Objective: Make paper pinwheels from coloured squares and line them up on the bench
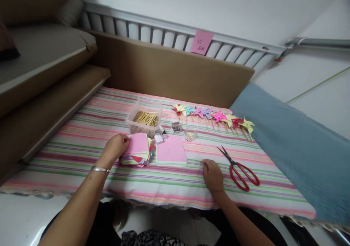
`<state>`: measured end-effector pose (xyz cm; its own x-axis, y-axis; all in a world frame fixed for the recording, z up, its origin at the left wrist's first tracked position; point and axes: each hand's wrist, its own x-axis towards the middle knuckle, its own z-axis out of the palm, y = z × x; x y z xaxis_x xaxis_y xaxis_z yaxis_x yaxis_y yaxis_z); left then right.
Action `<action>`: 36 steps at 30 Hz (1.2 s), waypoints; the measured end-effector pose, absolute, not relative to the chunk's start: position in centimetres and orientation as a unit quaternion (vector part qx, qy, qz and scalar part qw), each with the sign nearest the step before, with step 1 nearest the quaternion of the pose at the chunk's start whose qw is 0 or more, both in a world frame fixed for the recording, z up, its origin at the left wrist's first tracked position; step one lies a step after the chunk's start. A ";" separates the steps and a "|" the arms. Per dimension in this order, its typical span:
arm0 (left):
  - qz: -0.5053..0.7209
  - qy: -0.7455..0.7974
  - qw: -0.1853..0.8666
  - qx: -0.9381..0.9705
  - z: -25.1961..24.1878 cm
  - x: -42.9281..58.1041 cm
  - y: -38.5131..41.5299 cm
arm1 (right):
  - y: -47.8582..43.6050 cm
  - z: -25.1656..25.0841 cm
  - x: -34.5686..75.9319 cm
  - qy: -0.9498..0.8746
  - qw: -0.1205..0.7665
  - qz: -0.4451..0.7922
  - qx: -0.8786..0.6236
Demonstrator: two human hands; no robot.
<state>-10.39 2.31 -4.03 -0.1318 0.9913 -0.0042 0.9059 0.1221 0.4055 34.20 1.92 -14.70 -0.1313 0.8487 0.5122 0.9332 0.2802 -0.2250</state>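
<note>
My left hand [116, 146] is at the left edge of a stack of cut paper topped by a pink square sheet [139, 143], its fingers pinched on that sheet's edge. Under the pink sheet, yellow, red and other coloured pieces poke out unevenly. To its right lies a neater pile of pink paper squares [171, 150]. My right hand [212, 174] rests on the striped cloth with its fingers curled and nothing visible in them. Just right of it are red-handled scissors [240, 169], blades slightly apart and pointing away from me.
Behind the paper stands a clear plastic box [131, 121] of wooden sticks [146, 118]. Small boxes of metal pins [176, 127] and a round clear container [190, 133] sit nearby. Several paper pinwheels [218, 116] line the back. Cardboard [164, 69] borders the cloth.
</note>
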 end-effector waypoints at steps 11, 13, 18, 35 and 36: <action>0.464 0.608 0.040 0.643 -3.0 -9.4 1.7 | 2.1 -13.7 33.7 -0.690 0.380 0.045 -0.615; 0.502 0.554 0.028 0.664 -2.5 -8.2 1.4 | 1.7 -12.7 32.7 -0.673 0.400 0.042 -0.621; 0.549 0.468 0.029 0.692 -1.9 -4.5 0.6 | 0.0 -7.6 25.7 -0.581 0.492 0.242 -0.602; 0.583 0.399 0.597 0.380 -1.8 0.8 -0.2 | -0.4 -1.6 18.4 -0.403 0.512 0.612 -0.449; 0.579 0.384 0.625 0.356 -1.8 0.9 -0.2 | -0.4 -1.7 18.4 -0.411 0.512 0.604 -0.453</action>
<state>0.92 -0.25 -1.76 0.0336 0.9971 -0.0676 -0.4509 0.0754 0.8894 18.41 -0.45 -1.69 -0.0664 0.9898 -0.1261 -0.2457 -0.1387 -0.9594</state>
